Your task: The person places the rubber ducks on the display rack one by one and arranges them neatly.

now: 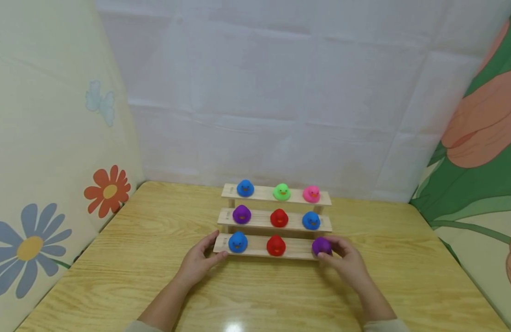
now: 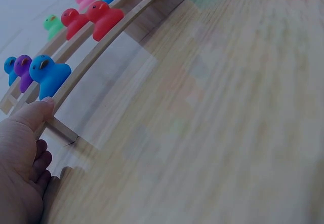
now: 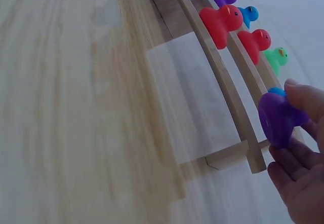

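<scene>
A three-tier wooden stand [image 1: 255, 249] bears several small rubber ducks in rows. Over the right end of its lowest tier is a purple duck [image 1: 321, 246], which my right hand [image 1: 349, 263] pinches between thumb and fingers. In the right wrist view that purple duck [image 3: 277, 118] looks tilted; whether it touches the wood I cannot tell. My left hand [image 1: 199, 260] grips the left end of the lowest tier, thumb at the front edge beside a blue duck [image 1: 237, 242]. A red duck [image 1: 276, 246] sits mid-tier.
On the middle tier are a purple duck [image 1: 242, 214], a red one [image 1: 279, 218] and a blue one [image 1: 311, 221]. The top tier carries blue [image 1: 245, 188], green [image 1: 282, 192] and pink [image 1: 311, 194] ducks. A white cloth [image 1: 255, 92] hangs behind the wood-grain table [image 1: 255, 295].
</scene>
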The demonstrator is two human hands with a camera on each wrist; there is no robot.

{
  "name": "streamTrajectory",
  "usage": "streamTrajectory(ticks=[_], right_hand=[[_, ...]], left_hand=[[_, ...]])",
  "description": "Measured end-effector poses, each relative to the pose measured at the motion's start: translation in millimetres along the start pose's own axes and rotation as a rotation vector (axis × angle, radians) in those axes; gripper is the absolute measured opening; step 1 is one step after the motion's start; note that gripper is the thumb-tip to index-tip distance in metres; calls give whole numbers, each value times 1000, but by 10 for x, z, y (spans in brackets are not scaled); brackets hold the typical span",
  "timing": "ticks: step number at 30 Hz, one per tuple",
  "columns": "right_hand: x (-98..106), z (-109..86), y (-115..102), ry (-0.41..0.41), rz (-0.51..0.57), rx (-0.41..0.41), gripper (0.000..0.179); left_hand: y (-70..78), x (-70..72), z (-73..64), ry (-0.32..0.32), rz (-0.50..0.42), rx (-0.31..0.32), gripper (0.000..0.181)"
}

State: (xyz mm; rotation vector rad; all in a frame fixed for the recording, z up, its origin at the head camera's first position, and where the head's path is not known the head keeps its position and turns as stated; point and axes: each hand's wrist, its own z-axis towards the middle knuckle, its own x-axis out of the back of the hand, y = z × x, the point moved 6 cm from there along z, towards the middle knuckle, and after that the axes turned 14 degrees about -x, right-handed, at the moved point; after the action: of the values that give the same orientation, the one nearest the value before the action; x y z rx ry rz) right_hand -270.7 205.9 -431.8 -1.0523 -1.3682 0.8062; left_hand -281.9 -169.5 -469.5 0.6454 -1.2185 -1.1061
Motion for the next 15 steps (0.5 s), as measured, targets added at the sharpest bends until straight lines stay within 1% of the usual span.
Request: streamTrajectory(ticks=[4,8,15], right_hand=[[-64,5,-28,-13,-22,1,44],[-111,13,-41,-20,-45,-17,44],[-175,28,-51,-35,-77,-20,43]], left_hand=[[13,1,-9,0,-3,-3,74],[23,2,-11,-2,-7,-2,74],[19,-3,-14,-4,-8,14,75]])
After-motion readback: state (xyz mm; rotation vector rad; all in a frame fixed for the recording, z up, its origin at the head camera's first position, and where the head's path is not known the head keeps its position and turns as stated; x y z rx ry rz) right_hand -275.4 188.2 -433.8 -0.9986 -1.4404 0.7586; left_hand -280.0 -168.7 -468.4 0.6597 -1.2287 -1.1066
